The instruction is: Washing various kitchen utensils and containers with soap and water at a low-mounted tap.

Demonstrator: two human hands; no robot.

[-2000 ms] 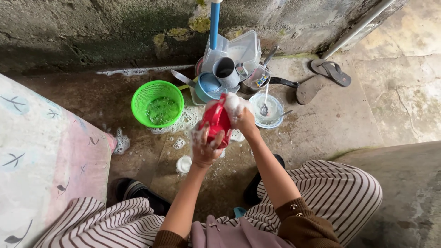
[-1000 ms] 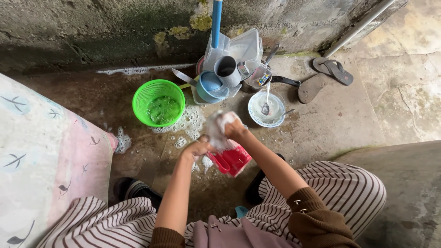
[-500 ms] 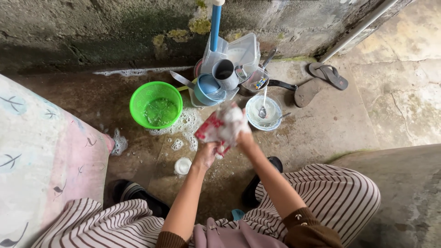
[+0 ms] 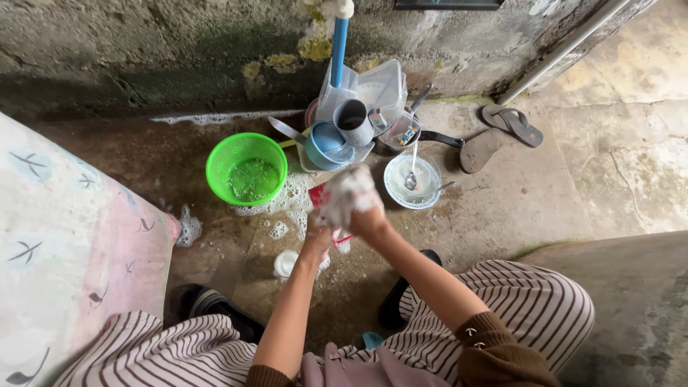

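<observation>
Two hands are seen, the left hand (image 4: 315, 240) and the right hand (image 4: 367, 215), both closed on one red container (image 4: 319, 195) covered in foam. One green basket (image 4: 246, 169) is counted on the wet floor. One blue cup (image 4: 326, 143) and one grey metal cup (image 4: 351, 118) are stacked by one blue pipe (image 4: 339, 43). Two clear plastic boxes (image 4: 373, 82) seem to be leaned against the wall, though the pile is too crowded for certainty. One white bowl (image 4: 424, 188) is seen, with one spoon (image 4: 411, 175) in it. Two sandals (image 4: 512, 122) are counted. One small white lid (image 4: 284, 264) is seen below the hands.
</observation>
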